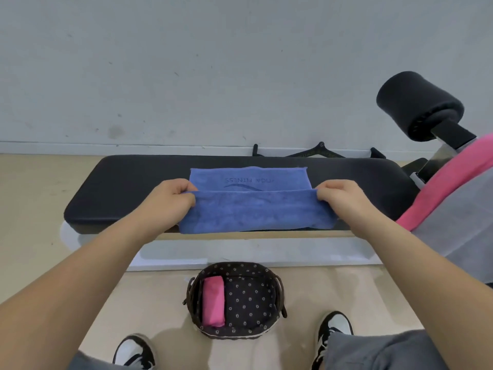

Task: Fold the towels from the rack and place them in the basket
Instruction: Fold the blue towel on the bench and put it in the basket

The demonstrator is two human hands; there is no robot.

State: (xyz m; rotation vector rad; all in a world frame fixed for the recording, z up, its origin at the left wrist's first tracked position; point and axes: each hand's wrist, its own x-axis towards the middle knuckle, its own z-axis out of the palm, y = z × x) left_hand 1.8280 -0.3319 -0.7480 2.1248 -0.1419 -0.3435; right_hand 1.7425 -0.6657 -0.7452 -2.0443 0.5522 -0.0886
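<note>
A blue towel [253, 212] lies across the black padded bench [128, 182], its near part lifted and doubled over toward the far part, which shows dark lettering. My left hand [170, 197] pinches the raised edge at its left corner. My right hand [338, 197] pinches the same edge at its right corner. On the floor between my feet stands a dark flower-patterned basket [269, 268] with a folded pink towel [213, 301] lying along its left side.
A pink towel [448, 188] and a grey towel [464, 222] hang at the right by the bench's frame. A black foam roller [418, 105] sticks up at the upper right. A grey wall stands behind the bench. My two shoes flank the basket.
</note>
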